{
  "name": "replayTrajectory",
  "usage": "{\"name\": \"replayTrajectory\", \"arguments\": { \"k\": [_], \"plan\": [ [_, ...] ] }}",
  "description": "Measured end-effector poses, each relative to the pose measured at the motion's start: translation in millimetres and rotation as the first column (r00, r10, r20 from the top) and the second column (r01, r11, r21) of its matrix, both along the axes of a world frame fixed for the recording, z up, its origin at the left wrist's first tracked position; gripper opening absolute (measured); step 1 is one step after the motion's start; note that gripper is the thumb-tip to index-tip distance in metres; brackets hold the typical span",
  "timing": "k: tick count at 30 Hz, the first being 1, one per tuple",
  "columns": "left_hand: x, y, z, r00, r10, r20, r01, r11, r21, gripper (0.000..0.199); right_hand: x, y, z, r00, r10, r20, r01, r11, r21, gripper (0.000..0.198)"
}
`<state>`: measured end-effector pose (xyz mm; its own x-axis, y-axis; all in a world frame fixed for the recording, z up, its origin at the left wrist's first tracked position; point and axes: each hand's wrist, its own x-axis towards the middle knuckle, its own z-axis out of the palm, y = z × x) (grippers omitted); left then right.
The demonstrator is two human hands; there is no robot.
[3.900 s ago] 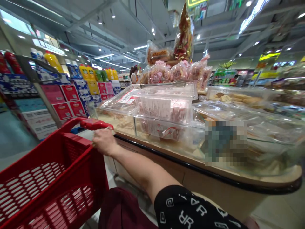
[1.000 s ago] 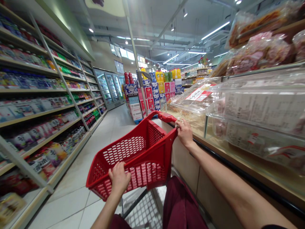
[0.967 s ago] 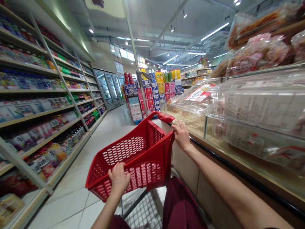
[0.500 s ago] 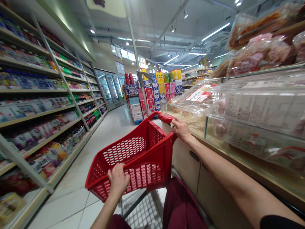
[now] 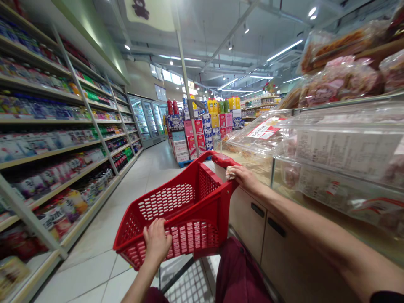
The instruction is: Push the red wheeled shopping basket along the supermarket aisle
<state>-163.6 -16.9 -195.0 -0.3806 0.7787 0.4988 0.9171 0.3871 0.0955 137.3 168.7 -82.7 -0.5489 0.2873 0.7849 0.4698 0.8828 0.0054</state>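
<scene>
A red plastic shopping cart (image 5: 176,198) with perforated sides stands at an angle in front of me, its basket bare inside where I can see. My left hand (image 5: 158,240) grips the near side rim, fingers hooked over the edge. At the far right end, my right hand (image 5: 243,176) is closed on the cart's red handle (image 5: 223,160). A small crumpled whitish thing (image 5: 231,172) shows at the right fingers; I cannot make out what it is. My legs in maroon trousers are below, close beside the cart.
Shelves of bottles and packets (image 5: 59,147) line the left. Ahead stand stacked drink boxes (image 5: 197,136) and glass-door fridges (image 5: 147,120). On the right, a counter with cabinet doors (image 5: 249,219) holds clear plastic packages (image 5: 334,147) close to my right arm. Tiled floor (image 5: 85,265) runs along the aisle.
The cart's handle end and my right hand have shifted slightly right in view. More of the cabinet doors shows under my right arm. Both hands keep their hold.
</scene>
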Motion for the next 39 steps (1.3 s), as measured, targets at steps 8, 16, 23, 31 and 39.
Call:
{"name": "replayTrajectory", "arguments": {
  "k": [8, 16, 23, 31, 39],
  "plan": [
    [-9, -1, -0.6, 0.998, -0.052, -0.042, 0.050, 0.998, -0.038, 0.040, -24, -21, -28, 0.992, -0.097, -0.086, 0.109, 0.984, 0.142, 0.025],
    [-9, 3, 1.5, 0.999, -0.044, -0.011, 0.044, 0.998, -0.042, 0.039, -34, -28, -38, 0.998, -0.020, -0.052, 0.030, 0.983, 0.184, 0.024],
    [-1, 1, 7.4, 1.000, -0.015, -0.007, 0.014, 0.998, -0.061, 0.042, -17, -25, -32, 0.931, -0.230, -0.283, 0.265, 0.960, 0.094, 0.025],
    [-1, -1, 6.1, 0.999, -0.016, -0.029, 0.014, 0.998, -0.054, 0.042, -3, -24, -27, 0.911, -0.311, -0.269, 0.331, 0.943, 0.028, 0.029],
    [-12, -1, 7.3, 0.999, -0.021, 0.024, 0.024, 0.995, -0.101, 0.041, -30, -36, -34, 0.991, -0.128, -0.044, 0.133, 0.975, 0.177, 0.027]
  ]
}}
